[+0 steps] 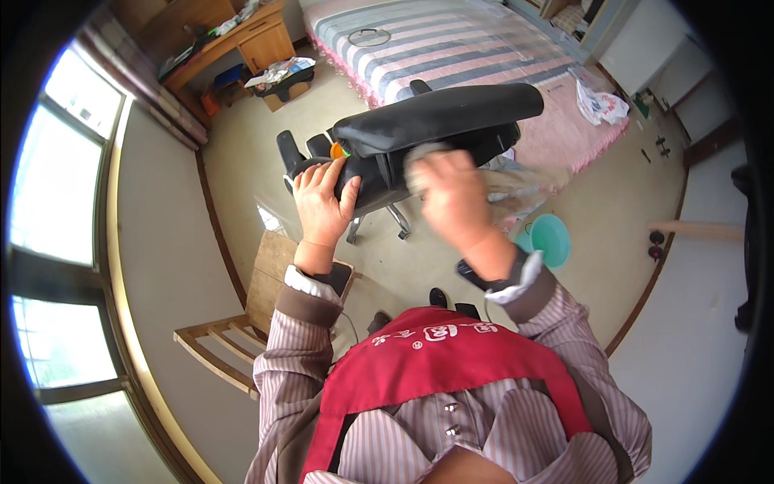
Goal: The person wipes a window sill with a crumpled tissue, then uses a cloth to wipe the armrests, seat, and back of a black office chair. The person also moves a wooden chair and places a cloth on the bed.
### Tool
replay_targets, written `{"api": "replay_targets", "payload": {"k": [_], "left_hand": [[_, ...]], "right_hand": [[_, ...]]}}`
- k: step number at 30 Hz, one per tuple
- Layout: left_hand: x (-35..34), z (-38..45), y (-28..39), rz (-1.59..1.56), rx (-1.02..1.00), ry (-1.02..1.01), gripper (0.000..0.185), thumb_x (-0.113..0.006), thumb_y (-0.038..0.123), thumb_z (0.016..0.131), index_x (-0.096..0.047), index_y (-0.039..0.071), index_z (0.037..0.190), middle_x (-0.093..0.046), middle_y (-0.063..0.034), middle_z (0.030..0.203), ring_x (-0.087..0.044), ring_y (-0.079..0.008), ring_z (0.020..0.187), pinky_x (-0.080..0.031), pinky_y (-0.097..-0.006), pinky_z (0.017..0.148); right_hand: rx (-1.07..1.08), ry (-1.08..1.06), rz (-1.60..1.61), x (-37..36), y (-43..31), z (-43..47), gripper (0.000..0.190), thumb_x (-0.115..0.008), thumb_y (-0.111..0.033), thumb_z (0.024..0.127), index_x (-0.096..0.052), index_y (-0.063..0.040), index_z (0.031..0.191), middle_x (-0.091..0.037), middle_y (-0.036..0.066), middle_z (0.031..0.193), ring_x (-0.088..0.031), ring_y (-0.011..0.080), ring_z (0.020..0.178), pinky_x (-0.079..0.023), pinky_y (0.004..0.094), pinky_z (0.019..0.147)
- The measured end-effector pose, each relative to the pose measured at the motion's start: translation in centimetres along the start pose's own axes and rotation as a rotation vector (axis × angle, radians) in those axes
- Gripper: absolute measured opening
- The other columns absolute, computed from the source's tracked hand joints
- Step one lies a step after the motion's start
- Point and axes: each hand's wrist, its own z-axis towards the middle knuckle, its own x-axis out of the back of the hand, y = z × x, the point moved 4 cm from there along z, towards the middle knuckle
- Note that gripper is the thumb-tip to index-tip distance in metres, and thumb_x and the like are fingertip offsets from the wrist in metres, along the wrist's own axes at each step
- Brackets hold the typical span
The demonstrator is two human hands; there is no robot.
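Before me stands a black leather-look office chair [438, 118], its chrome castor base [396, 221] visible beneath. My left hand [320, 193] grips a rounded black padded part of it, thumb on the near side and fingers over the top. My right hand [450, 196], blurred by motion, is against the chair's near side with a greyish cloth [420, 160] under its fingers. A pale blurred strip [526, 181], perhaps part of the cloth, trails to the right of that hand. A small orange and green thing [337, 151] shows behind my left fingers.
A turquoise bucket [550, 239] stands on the floor at right. A wooden chair [272, 266] is at lower left. The bed [435, 45] lies beyond, with a plastic bag [598, 103] on its corner. Dumbbells [656, 245] lie by the right wall; a desk [260, 36] stands far left.
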Motion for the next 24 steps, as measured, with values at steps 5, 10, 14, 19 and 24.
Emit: {"api": "replay_targets", "payload": {"k": [5, 10, 14, 19, 24], "left_hand": [[-0.3, -0.4, 0.5, 0.010, 0.036, 0.003, 0.037, -0.061, 0.034, 0.080, -0.063, 0.006, 0.105, -0.064, -0.0109, 0.097, -0.055, -0.0288, 0.097, -0.037, -0.0413, 0.092], [-0.3, -0.4, 0.4, -0.011, 0.014, -0.015, 0.038, -0.059, 0.034, 0.082, -0.064, 0.004, 0.104, -0.064, -0.0136, 0.099, -0.056, -0.0305, 0.098, -0.038, -0.0410, 0.091], [-0.4, 0.0, 0.3, -0.002, 0.014, -0.018, 0.037, -0.058, 0.035, 0.083, -0.065, 0.005, 0.104, -0.064, -0.0140, 0.099, -0.056, -0.0310, 0.098, -0.039, -0.0405, 0.091], [-0.6, 0.0, 0.2, 0.000, 0.014, -0.016, 0.038, -0.060, 0.034, 0.081, -0.064, 0.005, 0.105, -0.064, -0.0112, 0.097, -0.056, -0.0288, 0.096, -0.038, -0.0404, 0.092], [-0.9, -0.4, 0.6, 0.017, -0.003, -0.017, 0.037, -0.060, 0.033, 0.081, -0.064, 0.005, 0.105, -0.064, -0.0109, 0.097, -0.056, -0.0286, 0.096, -0.038, -0.0396, 0.091]], "right_hand": [[0.103, 0.007, 0.045, -0.9, -1.6, -0.6, 0.017, -0.055, -0.011, 0.069, -0.059, -0.006, 0.084, -0.057, 0.005, 0.097, -0.052, 0.0241, 0.090, -0.042, 0.0347, 0.077], [0.111, 0.000, -0.037, 2.5, 4.3, -1.6, 0.023, -0.053, -0.014, 0.071, -0.063, -0.009, 0.091, -0.058, 0.002, 0.095, -0.050, 0.0217, 0.087, -0.045, 0.0337, 0.074], [0.131, 0.085, -0.124, 4.8, 8.4, -0.8, 0.018, -0.055, -0.006, 0.068, -0.064, -0.006, 0.083, -0.059, 0.004, 0.090, -0.053, 0.0234, 0.082, -0.046, 0.0334, 0.070], [0.247, 0.139, -0.188, 5.7, 9.9, 0.3, 0.019, -0.055, -0.005, 0.067, -0.064, -0.003, 0.084, -0.059, 0.004, 0.091, -0.054, 0.0224, 0.085, -0.046, 0.0334, 0.070], [0.222, 0.181, -0.336, 4.5, 9.4, -0.6, 0.016, -0.058, -0.006, 0.066, -0.063, -0.002, 0.081, -0.060, 0.006, 0.092, -0.053, 0.0238, 0.089, -0.045, 0.0342, 0.073]]}}
